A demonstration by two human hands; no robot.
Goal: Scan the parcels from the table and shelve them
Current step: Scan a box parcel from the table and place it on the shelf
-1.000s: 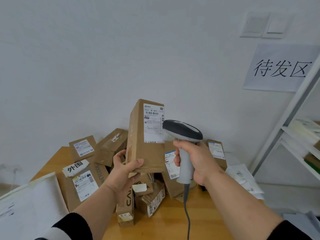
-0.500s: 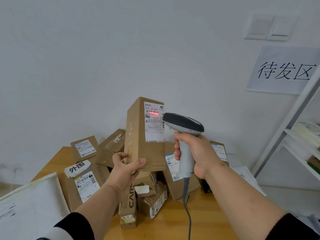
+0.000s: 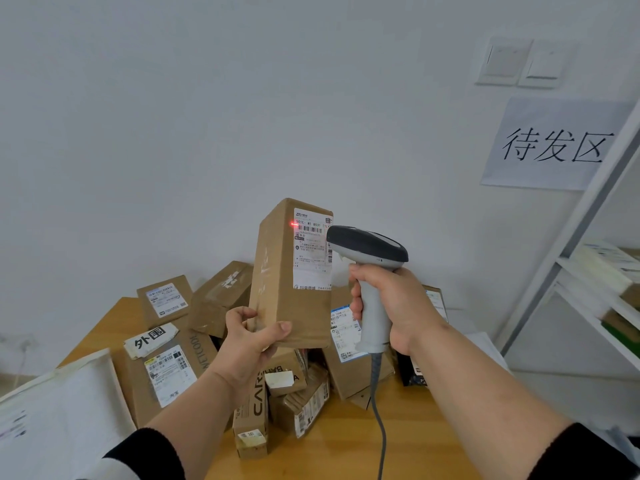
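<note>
Red scan line has slid off the barcode to the label [image 3: 311,249] edge; left hand [image 3: 247,344] grips parcel [image 3: 289,271], right hand [image 3: 391,306] clenches scanner [image 3: 367,247] — rescan likely.

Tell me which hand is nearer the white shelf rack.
Right. The right hand, gripping the scanner, is closer to the shelf rack; the left hand holds the box farther away.

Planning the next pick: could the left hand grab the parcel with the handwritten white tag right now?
Probably not: the left hand already grips the upright box. The tagged parcel lies unobstructed beside that arm.
</note>
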